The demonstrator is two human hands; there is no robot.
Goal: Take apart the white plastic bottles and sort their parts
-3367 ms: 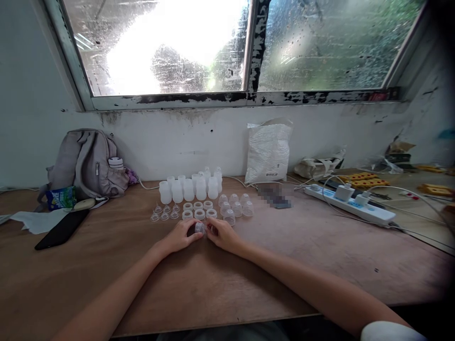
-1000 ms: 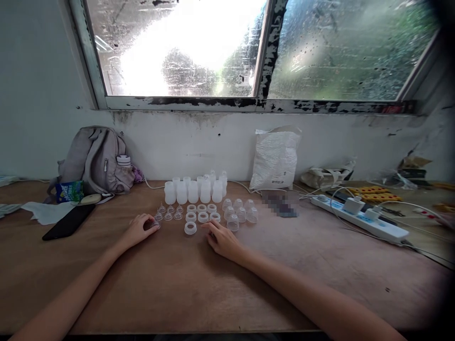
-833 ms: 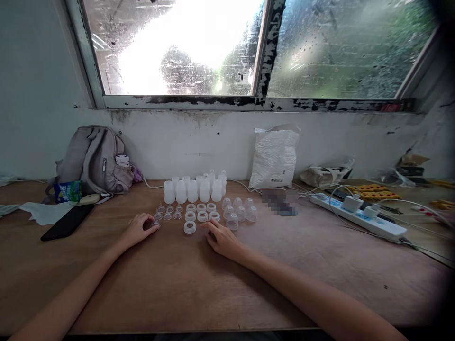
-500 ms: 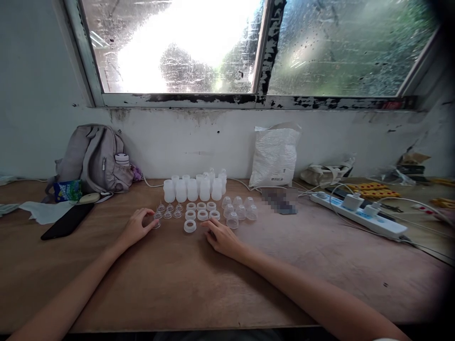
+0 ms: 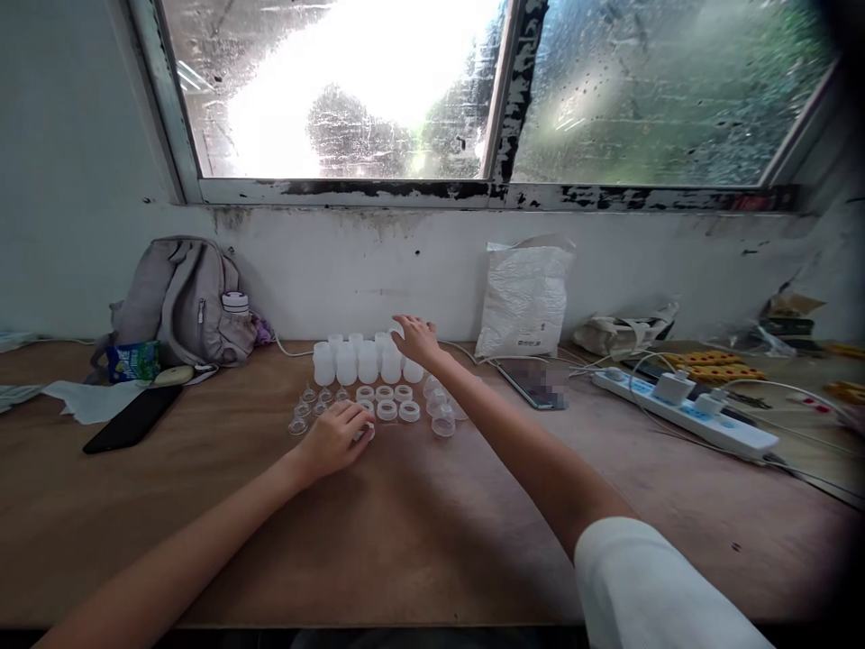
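My left hand [image 5: 338, 436] is closed around the nearest white ring, of which only a part shows under the fingers. Behind it lie several more white rings [image 5: 386, 411] in rows. Clear nipple-shaped pieces [image 5: 298, 424] stand to the left of that hand. My right hand [image 5: 415, 341] reaches over the back right of the frosted bottles [image 5: 346, 363], fingers spread, with nothing visible in it. Clear domed caps [image 5: 442, 420] stand on the right, partly hidden by my right forearm.
On the wooden table [image 5: 405, 559], a black phone [image 5: 133, 419] and a grey backpack [image 5: 182, 302] are at the left. A white plastic bag [image 5: 525, 302], another phone [image 5: 531, 385] and a power strip [image 5: 682, 413] are at the right.
My left hand has moved right from the clear nipple-shaped pieces to the nearest ring. My right hand has gone forward from beside the rings to above the bottles.
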